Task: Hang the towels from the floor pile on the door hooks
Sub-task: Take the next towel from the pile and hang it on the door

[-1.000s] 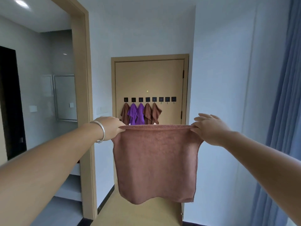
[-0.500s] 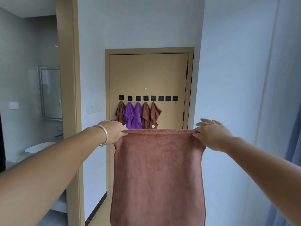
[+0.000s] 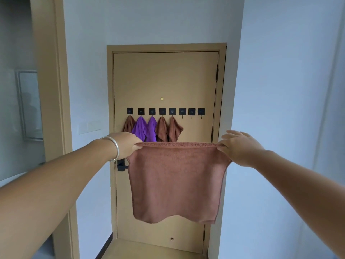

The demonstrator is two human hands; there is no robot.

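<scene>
While both arms reach forward from the lower corners of the frame, the left hand [image 3: 124,144], a silver bangle [image 3: 113,149] on its wrist, pinches one top corner of a square reddish-brown terry towel [image 3: 177,182], and the right hand [image 3: 240,148] pinches the other, its outer fingers lying straighter above the hem. Each grip is clamped on cloth. The towel hangs flat at centre frame, its taut top edge running left to right and its lower hem sagging free.

Beyond it, at the frame's centre, stands the tan wooden door [image 3: 166,79] with a row of eight small black square hooks [image 3: 165,111]. The left five already carry cloths, brown, purple, purple, brown, brown [image 3: 152,128]; the three on the right [image 3: 192,111] are bare.

Those free hooks lie above the towel's top edge and over its right half, so the right hand's corner is likely the nearer one to lift up onto the first bare hook.
</scene>
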